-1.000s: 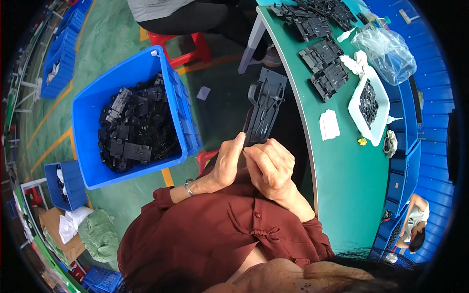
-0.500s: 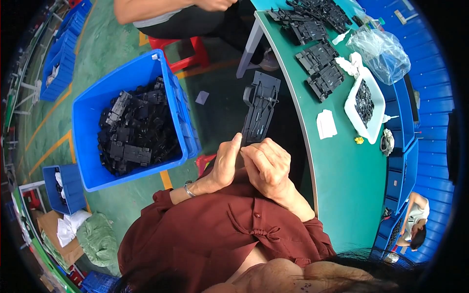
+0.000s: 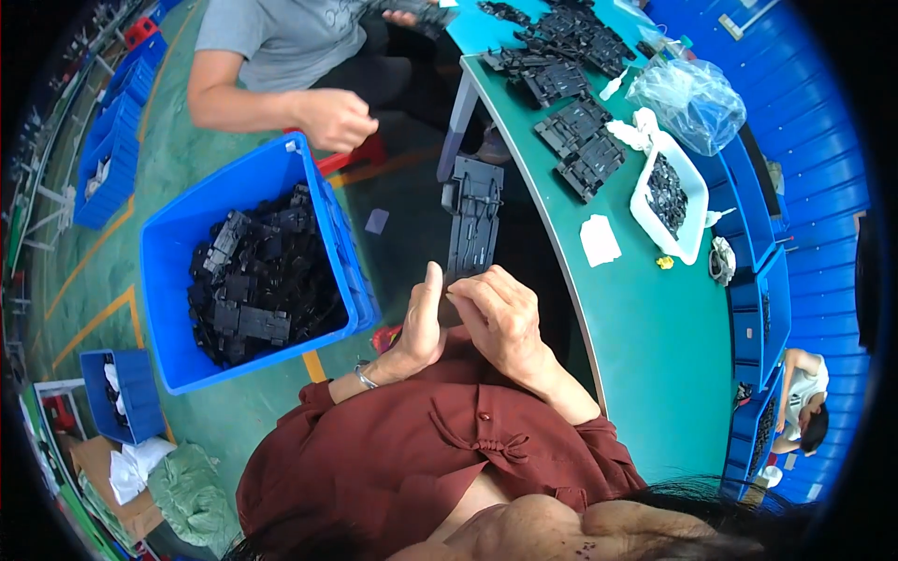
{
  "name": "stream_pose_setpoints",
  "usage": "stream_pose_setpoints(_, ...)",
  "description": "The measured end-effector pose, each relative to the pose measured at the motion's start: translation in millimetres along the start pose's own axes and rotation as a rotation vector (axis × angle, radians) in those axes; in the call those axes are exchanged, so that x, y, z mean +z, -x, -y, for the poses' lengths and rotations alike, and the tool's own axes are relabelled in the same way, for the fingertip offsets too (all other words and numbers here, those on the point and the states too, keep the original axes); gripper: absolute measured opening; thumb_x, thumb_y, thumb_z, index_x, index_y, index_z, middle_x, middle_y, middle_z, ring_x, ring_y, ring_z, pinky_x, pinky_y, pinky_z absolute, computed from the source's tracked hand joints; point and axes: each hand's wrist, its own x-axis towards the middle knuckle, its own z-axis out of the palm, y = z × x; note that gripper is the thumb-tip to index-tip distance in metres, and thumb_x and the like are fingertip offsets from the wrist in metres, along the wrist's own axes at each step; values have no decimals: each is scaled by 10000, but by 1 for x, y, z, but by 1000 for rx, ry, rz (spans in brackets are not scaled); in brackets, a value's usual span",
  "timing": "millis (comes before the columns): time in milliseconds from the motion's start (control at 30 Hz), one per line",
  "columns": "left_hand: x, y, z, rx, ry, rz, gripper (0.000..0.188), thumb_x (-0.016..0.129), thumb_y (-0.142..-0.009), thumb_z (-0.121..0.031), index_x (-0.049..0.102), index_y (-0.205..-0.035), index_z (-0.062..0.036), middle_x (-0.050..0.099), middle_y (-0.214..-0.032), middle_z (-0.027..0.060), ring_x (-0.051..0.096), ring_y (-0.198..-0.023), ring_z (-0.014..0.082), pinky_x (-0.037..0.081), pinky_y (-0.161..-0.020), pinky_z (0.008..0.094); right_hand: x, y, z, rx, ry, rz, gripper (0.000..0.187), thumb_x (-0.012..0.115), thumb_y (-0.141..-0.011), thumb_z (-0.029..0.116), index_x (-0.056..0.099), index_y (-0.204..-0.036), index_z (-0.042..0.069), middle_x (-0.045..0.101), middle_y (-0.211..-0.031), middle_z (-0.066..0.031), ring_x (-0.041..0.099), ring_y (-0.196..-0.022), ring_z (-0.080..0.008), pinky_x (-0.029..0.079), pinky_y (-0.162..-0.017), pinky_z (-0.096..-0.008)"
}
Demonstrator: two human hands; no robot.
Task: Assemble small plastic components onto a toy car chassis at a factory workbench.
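A long black plastic tray-like part [image 3: 476, 210], with moulded ribs and a looped piece along its left side, lies in front of my hands, its near end partly hidden by them. My left hand [image 3: 423, 323] is beside that near end, thumb stretched upward and palm turned inward; its other fingers are mostly hidden. Over the near end is my right hand [image 3: 505, 318], fingers curled and tips pinched together toward the left thumb. Whatever sits in that pinch is too small to make out.
At left stands a blue bin [image 3: 154, 290] heaped with black parts. A co-worker's hand [image 3: 339, 120] hovers beyond it. The green table [image 3: 645, 327] at right bears black trays [image 3: 580, 145], a white tub [image 3: 692, 224] of small pieces, white paper [image 3: 599, 240] and a plastic bag [image 3: 692, 103].
The co-worker has leaned into view and stretched an arm out above the blue bin's far edge. My view has shifted slightly; my hands stay by the black part's near end.
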Motion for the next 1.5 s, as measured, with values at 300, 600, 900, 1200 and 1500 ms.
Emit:
stream_pose_setpoints(300,22,-10,-18,-137,448,98,882,205,-1023,-712,582,-1313,31,672,-1227,203,670,-1071,295,555,-928,442,-53,-5,27,327,-108,-21,349,756,-837,-35,705,-1177,27,663,-810,-79,634,-652,-160,518,-592,-293)
stream_pose_setpoints(600,19,-22,-27,-284,668,275,887,263,-1001,-733,516,-1401,17,652,-1270,236,669,-1069,355,556,-912,499,-222,26,-65,775,97,-216,232,663,-951,121,739,-1099,-40,725,-840,-58,663,-750,-106,525,-678,-252)
stream_pose_setpoints(900,26,-28,-21,-238,542,218,724,423,-1031,-611,503,-1426,-10,633,-1296,232,647,-1107,356,548,-938,515,-294,50,-175,844,381,-118,272,682,-872,202,757,-1010,-21,755,-816,-120,728,-752,-180,564,-708,-327)
stream_pose_setpoints(1200,58,-39,-39,-159,210,212,713,697,-917,-181,359,-1524,-21,551,-1348,202,587,-1200,298,455,-1100,490,-284,26,-231,682,694,177,164,646,-785,133,771,-876,78,734,-845,-163,722,-851,-344,562,-772,-463)
stream_pose_setpoints(1500,54,-41,-35,-165,208,119,716,696,-904,-98,346,-1524,-18,577,-1321,206,607,-1189,319,485,-1075,538,-253,10,-268,820,691,325,135,768,-707,170,786,-817,95,742,-861,-190,725,-887,-344,577,-786,-468)
